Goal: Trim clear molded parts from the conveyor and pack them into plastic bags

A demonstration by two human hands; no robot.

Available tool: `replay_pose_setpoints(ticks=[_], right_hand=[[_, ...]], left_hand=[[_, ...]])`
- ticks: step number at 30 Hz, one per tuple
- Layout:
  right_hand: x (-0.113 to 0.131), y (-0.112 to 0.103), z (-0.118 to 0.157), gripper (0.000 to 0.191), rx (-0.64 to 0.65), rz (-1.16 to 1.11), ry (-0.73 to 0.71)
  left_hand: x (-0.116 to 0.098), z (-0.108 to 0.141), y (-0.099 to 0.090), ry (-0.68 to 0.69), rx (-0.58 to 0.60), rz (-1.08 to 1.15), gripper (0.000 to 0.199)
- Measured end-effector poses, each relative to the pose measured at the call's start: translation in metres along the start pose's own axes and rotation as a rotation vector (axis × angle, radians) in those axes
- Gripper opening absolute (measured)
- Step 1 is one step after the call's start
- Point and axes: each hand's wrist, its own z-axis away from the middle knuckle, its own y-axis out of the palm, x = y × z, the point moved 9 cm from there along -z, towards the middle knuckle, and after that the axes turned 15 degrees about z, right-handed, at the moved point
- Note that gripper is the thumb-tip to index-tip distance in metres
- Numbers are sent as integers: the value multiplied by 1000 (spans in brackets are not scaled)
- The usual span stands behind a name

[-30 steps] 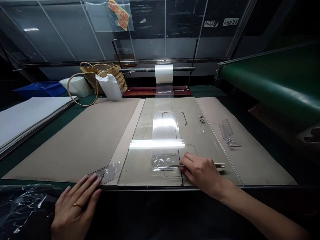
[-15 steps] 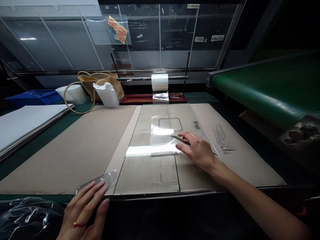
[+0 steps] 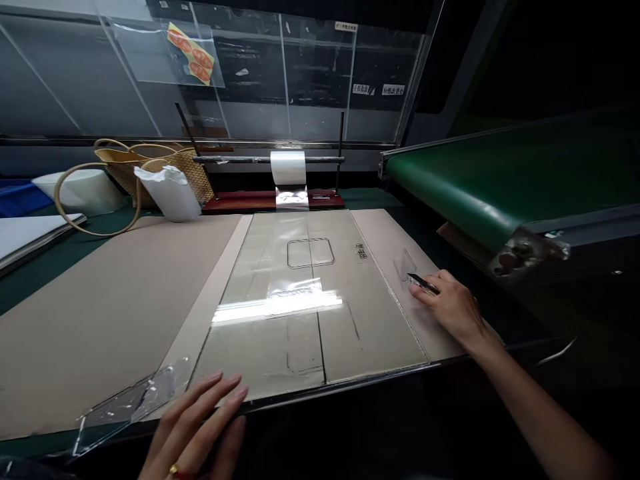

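Note:
My right hand [image 3: 453,307] is closed round a thin, dark, pointed knife [image 3: 423,284] and rests low over the right side of the board. Just beyond its tip lies a small clear plastic piece [image 3: 401,265], partly hidden by the fingers. My left hand [image 3: 200,423] has its fingers stretched out at the table's front edge, holding nothing. To its left, a clear plastic case [image 3: 125,403] overhangs the front edge. Between the hands lies a glass plate [image 3: 370,320] with black marked outlines. A strip of clear film [image 3: 293,288] shows on it under a bright reflection.
Behind the plate, a roll of clear film [image 3: 288,168] hangs on a bar over a dark red base [image 3: 230,202]. A green conveyor belt [image 3: 460,180] juts in at right. A woven bag [image 3: 185,170], white paper roll [image 3: 173,193] and paper stack [image 3: 35,237] stand left.
My right hand has moved right with the knife, off the film strip to the small plastic piece. My left hand has come away from the plastic case. The view has turned right.

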Motion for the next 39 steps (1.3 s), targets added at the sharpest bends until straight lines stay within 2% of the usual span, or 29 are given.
replay_pose_setpoints(ticks=[3,4,6,8,10,12,15,17,21,23,25,27,29,30,31,32,33,35,37,38,39], right_hand=[[22,-39,29,26,-56,-274,-101],[34,-51,41,21,-15,-392,-166],[63,-63,66,12,190,-585,-303],[93,-65,91,5,446,-713,-431],[117,-61,111,3,638,-795,-544],[131,-55,122,7,729,-850,-622],[145,-44,131,10,767,-1010,-696],[150,-40,135,22,720,-1192,-693],[155,-40,144,38,581,-1577,-579],[156,-44,148,37,520,-1589,-545],[151,-60,148,32,318,-1385,-613],[149,-86,152,26,-18,-988,-779],[154,-100,164,23,-310,-552,-927],[157,-99,168,24,-381,-399,-972],[159,-95,169,25,-389,-321,-1000],[161,-87,167,26,-334,-322,-1016],[161,-78,163,27,-225,-379,-1022],[162,-53,155,32,94,-563,-981],[160,-29,151,38,403,-723,-864],[157,-21,151,40,497,-774,-798],[153,-19,151,40,532,-805,-736]], left_hand=[[-31,-25,29,10,113,68,42],[-39,-31,38,15,172,66,45],[-53,-38,55,32,300,22,52],[-64,-43,68,55,406,-44,59],[-72,-45,76,88,478,-88,58],[-78,-43,77,126,513,-61,53],[-76,-35,71,62,509,81,47],[-72,-27,67,-42,460,236,50],[-70,-9,69,-283,287,618,57],[-70,-2,72,-336,216,712,56],[-72,0,72,-285,189,660,56],[-74,1,72,-182,234,493,54],[-73,6,75,-101,311,293,51],[-71,9,76,-73,340,204,50],[-70,12,77,-50,358,135,49],[-68,15,76,-32,362,91,48],[-68,17,75,-10,354,72,47],[-75,20,73,71,340,80,42],[-83,20,71,149,331,105,40],[-84,19,71,142,333,125,42],[-83,18,72,90,340,166,45]])
